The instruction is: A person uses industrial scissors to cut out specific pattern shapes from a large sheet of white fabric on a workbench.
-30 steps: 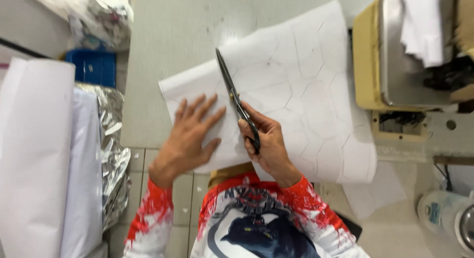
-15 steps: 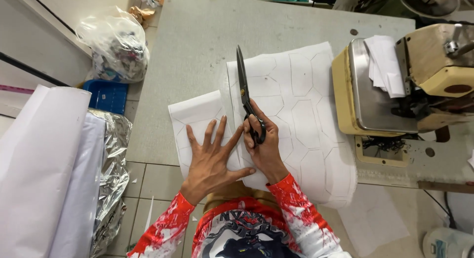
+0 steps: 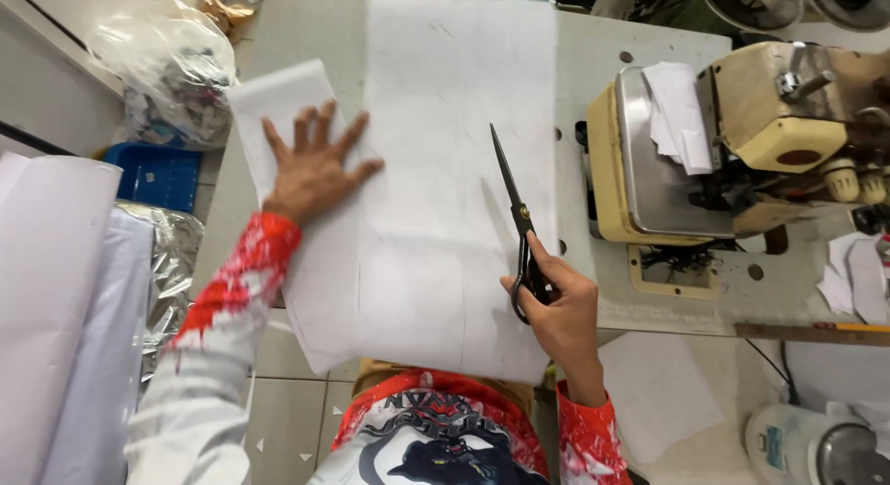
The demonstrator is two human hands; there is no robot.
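Left hand (image 3: 311, 165) lies flat, fingers spread wide, pressing the white sheet (image 3: 436, 188) at its ten o'clock corner. Right hand (image 3: 556, 304) grips closed scissors (image 3: 515, 211), blades pointing to eleven o'clock along the sheet's right edge. Sewing machine (image 3: 742, 142) stands at three o'clock; bare table (image 3: 315, 21) lies beyond the left hand.

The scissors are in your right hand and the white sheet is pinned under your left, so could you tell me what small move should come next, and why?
Probably open the blades and bring the scissors to a drawn line. The right hand holds them shut, lying near the white sheet's right edge, while the left hand presses it flat on the table.
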